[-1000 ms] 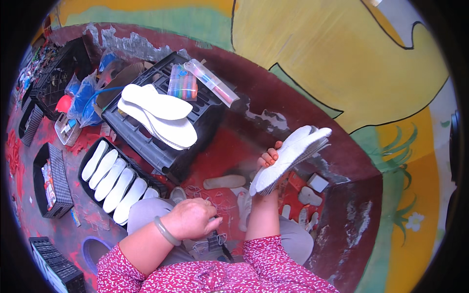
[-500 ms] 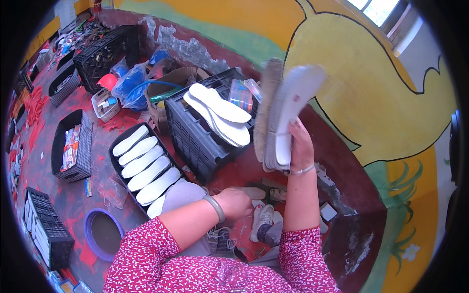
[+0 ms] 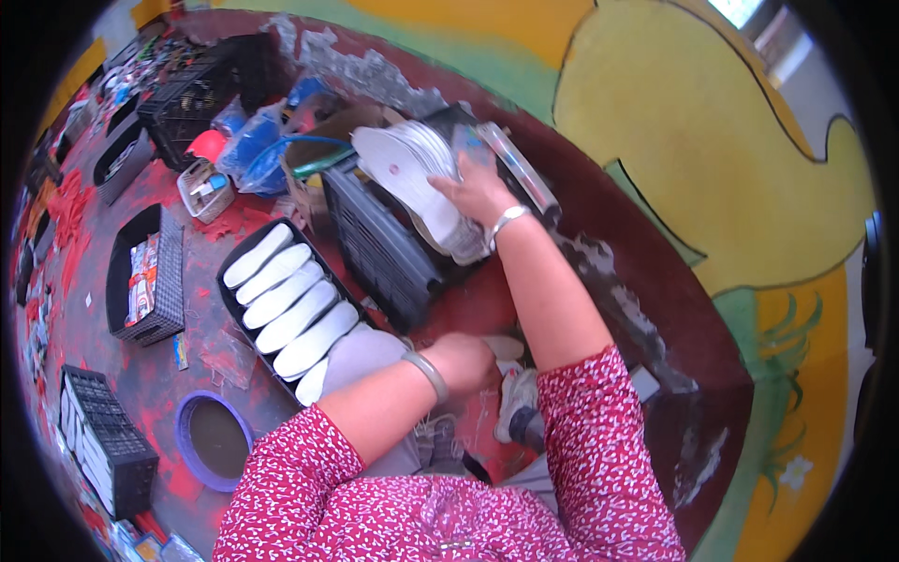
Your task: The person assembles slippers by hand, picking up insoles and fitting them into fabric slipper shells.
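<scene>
My right hand (image 3: 482,195) grips a thick stack of white insoles (image 3: 405,169) by its right side, thumb across the top one. The stack is over the upturned black crate (image 3: 382,245), and its lower end looks blurred; whether it touches the crate I cannot tell. Low in the middle, my left hand (image 3: 459,363) is curled with its fingers bent down and smeared by motion; anything inside it is hidden. A pale oval piece (image 3: 506,348) shows just beyond that hand. To the left, a dark basket holds a row of white insoles (image 3: 298,304).
Beside the stack lie clear plastic packs (image 3: 517,164). A purple-rimmed bucket (image 3: 215,440), a grey woven basket (image 3: 167,281) and a black crate of insoles (image 3: 112,450) stand on the left floor. A shoe (image 3: 517,405) is below my hands. The painted wall (image 3: 655,169) rises at right.
My right hand has brought the insole stack down and left from in front of the wall to the crate top. The pair of insoles there is now covered. My left hand moved slightly up.
</scene>
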Demonstrator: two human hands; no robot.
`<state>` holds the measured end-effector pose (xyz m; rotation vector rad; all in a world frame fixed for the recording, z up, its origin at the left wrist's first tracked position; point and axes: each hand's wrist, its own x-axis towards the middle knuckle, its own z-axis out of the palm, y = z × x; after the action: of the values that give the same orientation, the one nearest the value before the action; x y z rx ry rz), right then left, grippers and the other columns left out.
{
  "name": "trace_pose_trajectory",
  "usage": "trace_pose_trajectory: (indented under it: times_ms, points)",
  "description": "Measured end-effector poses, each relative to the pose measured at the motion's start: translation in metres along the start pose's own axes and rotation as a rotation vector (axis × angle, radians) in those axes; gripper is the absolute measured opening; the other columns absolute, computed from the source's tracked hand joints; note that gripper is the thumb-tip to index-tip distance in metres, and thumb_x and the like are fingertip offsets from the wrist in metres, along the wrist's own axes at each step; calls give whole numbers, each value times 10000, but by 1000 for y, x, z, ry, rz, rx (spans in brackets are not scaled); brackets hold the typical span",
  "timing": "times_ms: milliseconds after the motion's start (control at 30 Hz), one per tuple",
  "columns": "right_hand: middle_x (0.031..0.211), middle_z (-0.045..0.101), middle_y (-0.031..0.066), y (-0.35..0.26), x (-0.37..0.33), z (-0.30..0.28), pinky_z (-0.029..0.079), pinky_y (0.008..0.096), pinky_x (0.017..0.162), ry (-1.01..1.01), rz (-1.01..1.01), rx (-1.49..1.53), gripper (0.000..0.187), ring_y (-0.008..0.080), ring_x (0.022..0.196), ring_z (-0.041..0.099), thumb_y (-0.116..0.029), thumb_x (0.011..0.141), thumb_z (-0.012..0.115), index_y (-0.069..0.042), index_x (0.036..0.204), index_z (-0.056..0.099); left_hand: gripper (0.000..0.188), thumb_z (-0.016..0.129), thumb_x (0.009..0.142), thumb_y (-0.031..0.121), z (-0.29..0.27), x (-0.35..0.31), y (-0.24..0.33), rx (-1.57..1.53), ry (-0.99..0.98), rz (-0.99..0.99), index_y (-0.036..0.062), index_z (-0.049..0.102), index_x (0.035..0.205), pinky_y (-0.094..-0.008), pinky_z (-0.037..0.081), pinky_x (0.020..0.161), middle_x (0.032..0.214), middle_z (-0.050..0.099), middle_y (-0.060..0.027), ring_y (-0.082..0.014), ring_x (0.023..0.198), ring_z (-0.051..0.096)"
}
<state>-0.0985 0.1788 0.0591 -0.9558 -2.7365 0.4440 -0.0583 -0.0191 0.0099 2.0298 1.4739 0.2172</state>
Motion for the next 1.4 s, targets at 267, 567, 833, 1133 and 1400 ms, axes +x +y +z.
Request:
trace_pose_trajectory:
  times_ms: [267, 567, 833, 1133, 1400]
  points:
    - [1083, 636, 48, 100, -161, -126, 431, 240, 828, 11, 44, 438, 402, 139, 1001, 567, -288, 889, 574, -22, 1191, 577, 303, 587, 802, 310, 2, -4, -9, -107, 335, -93, 14, 641, 761, -438, 476, 696, 777, 618, -179, -356, 772, 597]
    - [850, 627, 28, 259, -583, 12, 453, 274, 649, 14, 1017, 580, 264, 137, 740, 581, -262, 863, 580, -52, 1021, 607, 279, 598, 811, 292, 10, -12, 13, 9, 313, -108, 15, 616, 795, -447, 472, 716, 819, 614, -199, -377, 807, 593]
    - [717, 639, 96, 85, -770, 252, 471, 354, 484, -722, 1338, 739, 204, 200, 571, 605, -243, 797, 594, -49, 743, 628, 268, 598, 813, 265, 38, -12, 14, 189, 347, -63, 15, 570, 720, -449, 469, 687, 761, 595, -178, -369, 775, 581]
    - [811, 659, 86, 171, -747, 305, 512, 382, 641, -768, 554, 150, 254, 287, 815, 647, -162, 629, 713, -97, 868, 656, 278, 595, 822, 250, 55, 16, 25, 252, 328, -36, 10, 540, 692, -448, 456, 679, 747, 578, -183, -375, 767, 563]
    - [989, 653, 148, 247, -716, 304, 503, 385, 767, -438, 1013, 258, 308, 296, 947, 625, -289, 774, 593, -59, 970, 650, 282, 601, 816, 243, 62, 42, 25, 240, 327, -32, 7, 529, 679, -447, 452, 645, 708, 558, -188, -380, 712, 554]
